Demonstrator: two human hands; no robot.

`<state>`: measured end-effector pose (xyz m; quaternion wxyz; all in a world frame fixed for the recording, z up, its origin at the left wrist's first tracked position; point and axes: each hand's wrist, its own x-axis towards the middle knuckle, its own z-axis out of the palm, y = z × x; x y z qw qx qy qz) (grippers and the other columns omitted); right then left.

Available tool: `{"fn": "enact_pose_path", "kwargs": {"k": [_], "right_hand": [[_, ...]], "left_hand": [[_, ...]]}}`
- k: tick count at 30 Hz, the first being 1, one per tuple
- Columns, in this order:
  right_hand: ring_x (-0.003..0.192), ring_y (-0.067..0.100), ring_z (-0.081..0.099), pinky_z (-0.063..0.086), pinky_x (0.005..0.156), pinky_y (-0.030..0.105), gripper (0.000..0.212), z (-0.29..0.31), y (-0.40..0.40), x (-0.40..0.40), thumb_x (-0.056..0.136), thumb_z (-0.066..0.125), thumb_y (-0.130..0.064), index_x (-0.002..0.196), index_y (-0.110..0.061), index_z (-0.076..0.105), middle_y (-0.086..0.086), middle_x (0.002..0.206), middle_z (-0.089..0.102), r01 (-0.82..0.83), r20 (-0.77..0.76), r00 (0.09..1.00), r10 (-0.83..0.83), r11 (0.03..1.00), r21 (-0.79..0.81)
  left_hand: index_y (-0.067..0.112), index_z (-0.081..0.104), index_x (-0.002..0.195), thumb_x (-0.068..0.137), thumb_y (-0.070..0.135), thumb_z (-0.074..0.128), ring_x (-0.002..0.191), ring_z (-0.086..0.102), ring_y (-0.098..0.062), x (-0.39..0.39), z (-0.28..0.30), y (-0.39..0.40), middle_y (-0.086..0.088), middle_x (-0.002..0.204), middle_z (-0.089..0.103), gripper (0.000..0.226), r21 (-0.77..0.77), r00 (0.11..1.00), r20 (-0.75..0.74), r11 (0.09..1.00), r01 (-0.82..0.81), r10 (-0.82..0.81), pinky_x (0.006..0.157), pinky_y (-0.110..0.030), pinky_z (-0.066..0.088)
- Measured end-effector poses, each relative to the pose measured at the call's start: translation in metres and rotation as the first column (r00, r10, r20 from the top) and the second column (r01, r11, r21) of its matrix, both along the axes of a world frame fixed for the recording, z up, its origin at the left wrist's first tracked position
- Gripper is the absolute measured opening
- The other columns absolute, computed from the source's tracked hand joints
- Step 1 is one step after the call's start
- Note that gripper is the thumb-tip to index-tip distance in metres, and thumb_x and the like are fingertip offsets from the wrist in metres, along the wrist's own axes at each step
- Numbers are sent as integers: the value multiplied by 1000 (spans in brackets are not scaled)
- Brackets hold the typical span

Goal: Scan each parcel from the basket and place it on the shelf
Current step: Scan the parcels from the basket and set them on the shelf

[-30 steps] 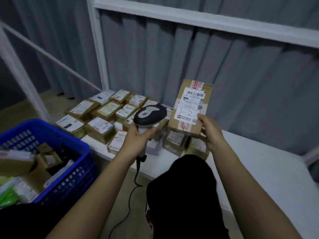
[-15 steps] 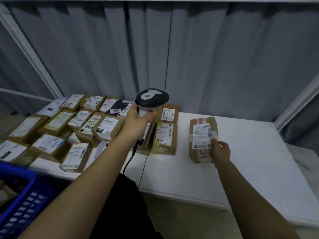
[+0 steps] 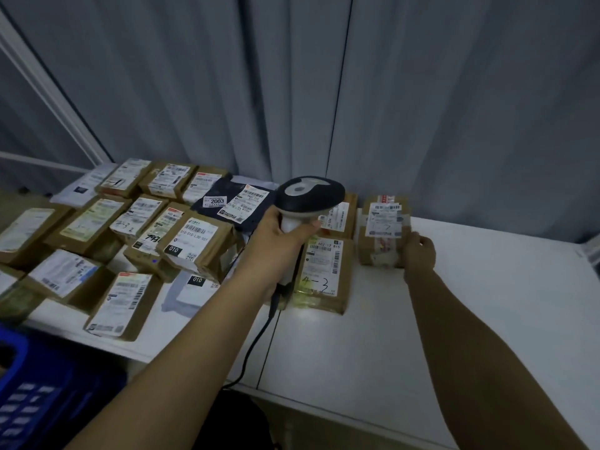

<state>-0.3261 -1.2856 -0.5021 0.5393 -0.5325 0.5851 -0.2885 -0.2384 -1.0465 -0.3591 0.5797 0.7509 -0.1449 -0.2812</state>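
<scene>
Parcel: brown cardboard box w/ white label (image 3: 383, 232), flat on white shelf (image 3: 470, 303).
R hand (image 3: 418, 251): fingers curled on parcel's near-right edge.
L hand (image 3: 279, 232): grips black-grey handheld scanner (image 3: 310, 196).

bare forearms, no sleeves, black trousers

The parcels (image 3: 194, 245) are brown cardboard with white labels printed in black barcodes; one at the shelf's back edge is a dark navy bag (image 3: 240, 206). The shelf (image 3: 454, 319) is white. The scanner (image 3: 308, 196) has a black head with a grey patch and a white handle. The basket (image 3: 35, 394) is blue. The curtain (image 3: 324, 92) is grey-blue.
</scene>
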Motion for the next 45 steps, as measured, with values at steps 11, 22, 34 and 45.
{"fn": "enact_pose_path", "kwargs": {"k": [11, 22, 34, 45], "right_hand": [[111, 22, 55, 45, 94, 32, 29, 18, 73, -6, 96, 50, -21, 116, -6, 63, 11, 123, 59, -317, -150, 948, 280, 814, -487], [94, -2, 43, 31, 82, 0, 32, 136, 280, 32, 90, 52, -4, 120, -13, 59, -2, 115, 48, -652, -160, 569, 807, 324, -685], [101, 13, 58, 45, 88, 21, 23, 129, 515, 95, 94, 52, -11, 110, -11, 69, 4, 115, 62, -904, -320, 16, 947, -123, -409], [102, 23, 60, 49, 88, 33, 20, 87, 659, 142, 96, 49, -10, 96, -18, 68, 7, 110, 67, -958, -318, -166, 933, -229, -172]], "left_hand": [[30, 45, 124, 89, 23, 64, 81, 49, 5, 0, 9, 30, 21, 94, 53, 41, -68, 999, 8, 997, -30, 31, 62, -17, 37], [14, 51, 123, 83, 8, 70, 80, 53, 7, 1, 75, 166, 13, 96, 58, 45, -268, 915, 208, 920, -286, 345, 60, 0, 44], [17, 53, 124, 80, 14, 75, 102, 59, -11, -1, 36, 438, 6, 111, 62, 50, -276, 675, 94, 670, -689, 732, 84, -25, 46], [23, 50, 125, 82, 21, 73, 95, 56, 0, -19, -2, 582, 14, 107, 61, 49, -333, 437, -126, 377, -864, 891, 75, -22, 45]]}}
